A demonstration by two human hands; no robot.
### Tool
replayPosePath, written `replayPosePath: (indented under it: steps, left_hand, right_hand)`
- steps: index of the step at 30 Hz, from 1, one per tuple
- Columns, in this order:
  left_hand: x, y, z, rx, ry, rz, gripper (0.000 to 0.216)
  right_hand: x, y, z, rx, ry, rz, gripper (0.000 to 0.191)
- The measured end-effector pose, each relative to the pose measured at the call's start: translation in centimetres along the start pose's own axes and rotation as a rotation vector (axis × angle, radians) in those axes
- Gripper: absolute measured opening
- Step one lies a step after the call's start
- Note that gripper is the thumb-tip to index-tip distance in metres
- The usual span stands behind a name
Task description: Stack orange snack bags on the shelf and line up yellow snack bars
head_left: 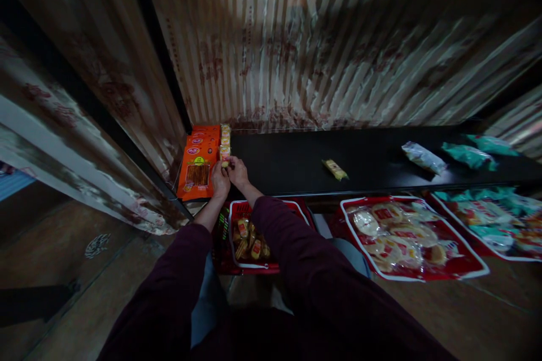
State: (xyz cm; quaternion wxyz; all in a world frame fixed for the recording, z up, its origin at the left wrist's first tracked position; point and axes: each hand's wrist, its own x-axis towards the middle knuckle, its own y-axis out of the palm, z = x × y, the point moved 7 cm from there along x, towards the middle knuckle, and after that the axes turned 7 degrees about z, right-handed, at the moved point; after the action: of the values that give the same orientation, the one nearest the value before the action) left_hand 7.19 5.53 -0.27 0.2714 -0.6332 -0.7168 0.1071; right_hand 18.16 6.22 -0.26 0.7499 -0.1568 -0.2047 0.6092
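Observation:
My left hand (220, 180) and my right hand (238, 173) meet at the left end of the black shelf (279, 161). Both have their fingers closed around a small yellow wrapped snack (225, 163), at the near end of a row of similar yellow packets (225, 136). Right beside my left hand lie overlapping orange snack bags (197, 161), the front one with a window showing brown sticks. Below my forearms, a red basket (232, 248) with a white rim holds several small gold-wrapped snacks (254, 245). My fingers partly cover the packet.
A lone yellow packet (336, 169) lies mid-shelf. Farther right are a white-and-blue packet (423, 158) and teal packets (468, 155). Red baskets of round wrapped snacks (398, 231) and teal bags (499, 211) stand before the shelf. A dark post (158, 39) rises at the left; patterned curtain hangs behind.

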Motion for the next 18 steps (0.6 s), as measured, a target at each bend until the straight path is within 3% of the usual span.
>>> replayPosePath:
  steps: [6, 13, 18]
  left_hand:
    - [-0.5, 0.7, 0.4, -0.127, 0.054, 0.017, 0.039]
    - [-1.5, 1.4, 0.2, -0.079, 0.118, 0.059, 0.041]
    - [-1.8, 1.6, 0.2, -0.123, 0.112, 0.044, 0.037]
  right_hand:
    - [-0.4, -0.4, -0.3, -0.035, -0.005, 0.018, 0.034]
    - [-1.2, -1.0, -0.9, -0.059, 0.001, 0.012, 0.028]
    - [-1.3, -0.8, -1.0, -0.037, -0.009, 0.012, 0.038]
